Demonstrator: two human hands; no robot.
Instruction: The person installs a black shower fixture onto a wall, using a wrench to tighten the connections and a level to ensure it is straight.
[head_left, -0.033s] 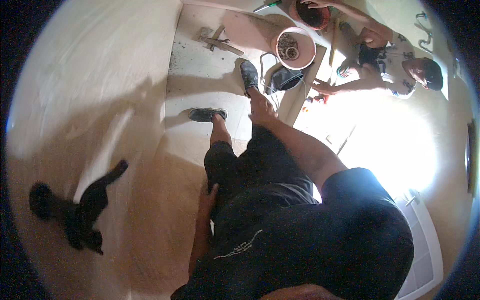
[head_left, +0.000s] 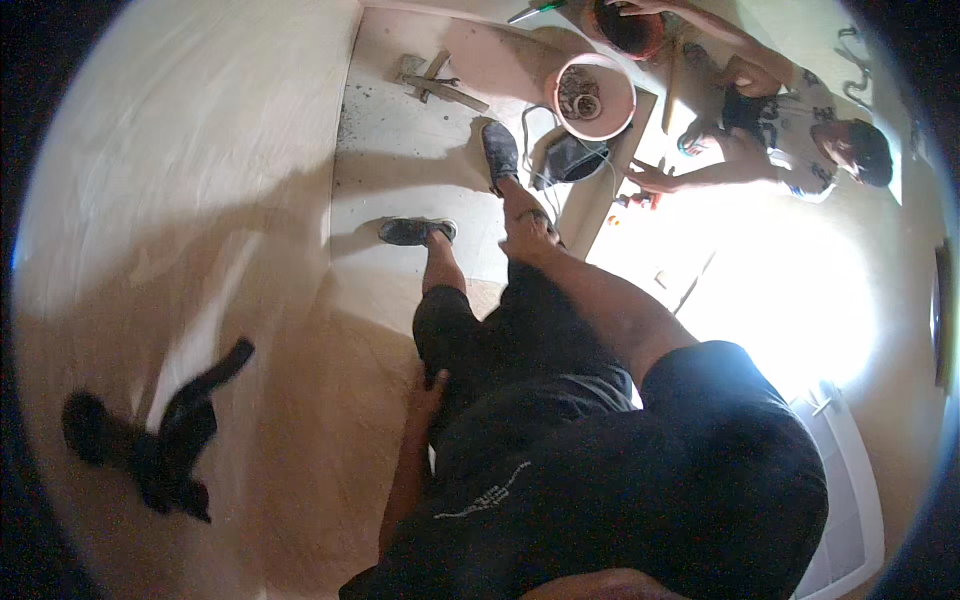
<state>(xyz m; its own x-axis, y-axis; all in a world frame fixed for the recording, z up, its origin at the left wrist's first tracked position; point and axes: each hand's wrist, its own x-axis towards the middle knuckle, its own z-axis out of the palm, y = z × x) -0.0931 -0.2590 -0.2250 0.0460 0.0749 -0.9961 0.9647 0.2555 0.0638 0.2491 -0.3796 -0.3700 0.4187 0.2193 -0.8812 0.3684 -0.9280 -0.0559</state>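
My left hand lies against the outside of my left thigh, over the dark shorts. Its thumb stands apart, the other fingers are partly hidden, and no held object shows. Further ahead, my right hand rests at my right knee and lower leg, fingers apart. A dark patch shows beside its fingers; I cannot make out what it is. My dark shoes stand on a pale floor panel. A pink-rimmed bucket with rubble and a small ring-shaped item stands ahead of my right foot.
A hammer-like tool lies on the panel. A black bag-like object with a pale cord sits beside the bucket. At the upper right a person reaches toward a reddish tub. A blurred black shape lies left; strong light glares right.
The view has shifted very slightly, and the black shape at the left sits a little lower. Both of my hands stay against my legs.
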